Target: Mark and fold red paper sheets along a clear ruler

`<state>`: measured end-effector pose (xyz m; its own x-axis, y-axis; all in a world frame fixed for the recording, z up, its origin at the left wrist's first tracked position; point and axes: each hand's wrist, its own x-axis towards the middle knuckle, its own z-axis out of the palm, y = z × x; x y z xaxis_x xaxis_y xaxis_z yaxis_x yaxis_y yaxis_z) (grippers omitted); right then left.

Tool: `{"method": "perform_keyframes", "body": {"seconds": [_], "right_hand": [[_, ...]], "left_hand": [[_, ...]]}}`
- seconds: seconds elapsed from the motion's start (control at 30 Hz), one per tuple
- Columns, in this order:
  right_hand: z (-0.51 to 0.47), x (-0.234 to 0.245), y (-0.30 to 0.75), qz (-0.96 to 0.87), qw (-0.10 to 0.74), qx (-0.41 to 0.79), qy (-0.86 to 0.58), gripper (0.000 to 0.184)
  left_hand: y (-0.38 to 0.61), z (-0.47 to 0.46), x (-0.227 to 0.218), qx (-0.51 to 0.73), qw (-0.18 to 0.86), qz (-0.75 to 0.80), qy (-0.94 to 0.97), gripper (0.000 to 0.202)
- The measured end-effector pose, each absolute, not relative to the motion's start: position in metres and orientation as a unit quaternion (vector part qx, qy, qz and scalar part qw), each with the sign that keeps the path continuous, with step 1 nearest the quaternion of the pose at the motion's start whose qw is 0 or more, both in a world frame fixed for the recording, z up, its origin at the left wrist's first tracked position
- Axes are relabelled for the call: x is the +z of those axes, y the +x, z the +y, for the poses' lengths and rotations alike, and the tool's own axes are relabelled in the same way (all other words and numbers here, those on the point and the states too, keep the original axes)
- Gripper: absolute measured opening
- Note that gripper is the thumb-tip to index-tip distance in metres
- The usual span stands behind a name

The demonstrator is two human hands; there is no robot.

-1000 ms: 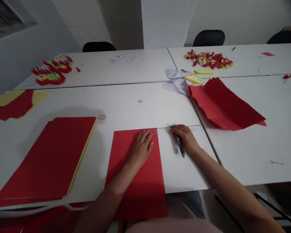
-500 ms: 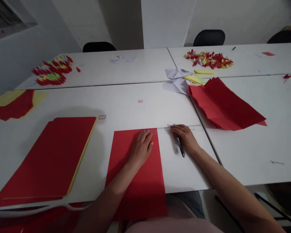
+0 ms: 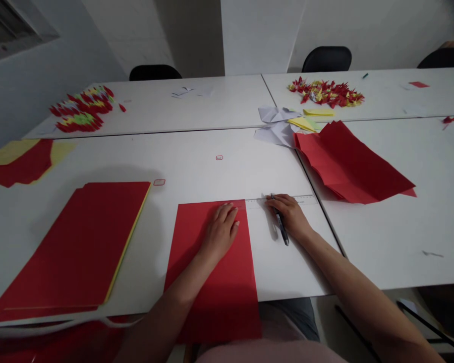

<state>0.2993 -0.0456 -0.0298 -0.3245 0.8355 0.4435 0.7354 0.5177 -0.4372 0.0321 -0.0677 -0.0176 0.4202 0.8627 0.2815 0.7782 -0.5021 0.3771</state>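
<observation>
left hand pressing red sheet, left fingers released flat | right hand gripping pen, right fingers clenched | ruler lying at its 12 o'clock

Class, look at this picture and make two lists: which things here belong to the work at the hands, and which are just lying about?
In use:
left hand, flat on the red sheet
right hand, holding a pen beside a clear ruler

Lying about:
stack of red paper
creased red sheets
piles of paper cranes
white paper scraps
</observation>
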Motion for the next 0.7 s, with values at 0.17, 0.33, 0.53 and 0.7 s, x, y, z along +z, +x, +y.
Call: {"method": "perform_keyframes", "body": {"seconds": [0.17,0.33,0.53,0.7], "right_hand": [[-0.0455,-0.0291,0.2995,-0.811,0.312,0.074,-0.488,0.025],[-0.0456,-0.0288,0.2993,-0.810,0.316,0.080,-0.487,0.026],[-0.0460,-0.0290,0.2993,-0.806,0.322,0.083,-0.489,0.027],[-0.0458,-0.0291,0.2994,-0.808,0.319,0.084,-0.488,0.025]], "left_hand": [[0.0322,-0.0675,-0.0170,0.223,0.101,0.490,0.836,0.036],[0.0323,-0.0672,-0.0174,0.228,0.097,0.487,0.838,0.036],[0.0319,-0.0678,-0.0179,0.225,0.097,0.487,0.838,0.036],[0.0323,-0.0676,-0.0180,0.218,0.099,0.490,0.838,0.037]]}}
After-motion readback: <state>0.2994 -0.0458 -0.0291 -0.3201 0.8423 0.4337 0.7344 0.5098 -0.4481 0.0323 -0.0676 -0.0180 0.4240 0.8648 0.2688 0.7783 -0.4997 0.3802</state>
